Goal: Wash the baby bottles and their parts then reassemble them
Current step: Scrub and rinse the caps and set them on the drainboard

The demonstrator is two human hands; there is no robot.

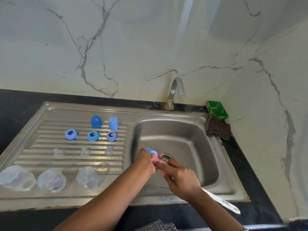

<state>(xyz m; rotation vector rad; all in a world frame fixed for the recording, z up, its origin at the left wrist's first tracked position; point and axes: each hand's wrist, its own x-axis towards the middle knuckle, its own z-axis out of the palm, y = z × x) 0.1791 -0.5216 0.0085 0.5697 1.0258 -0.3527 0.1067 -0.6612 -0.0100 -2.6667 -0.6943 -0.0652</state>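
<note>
Your left hand (145, 160) grips a light blue cap (152, 151) over the sink (206, 165), just left of the drain (165, 157). Its long axis lies tilted, one end pointing up and right toward the tap (175, 92); which end is open you cannot tell from here. Your right hand (179, 176) pinches a pink brush head (158, 161) against the cap, with the white handle (221, 200) running back across the sink's front rim.

The likely trouble is a wet, soapy cap slipping from your fingers and dropping into the basin beside the drain. Pushing the brush hard could also twist it out of your grip.

On the draining board (41, 202) sit 2 more caps (96, 121), 3 blue rings (93, 135), 3 clear teats (109, 150) and 3 clear bottles (87, 177), all apart. A checked cloth (216, 129) and a green tub (216, 110) lie at the surface's right corner.
</note>
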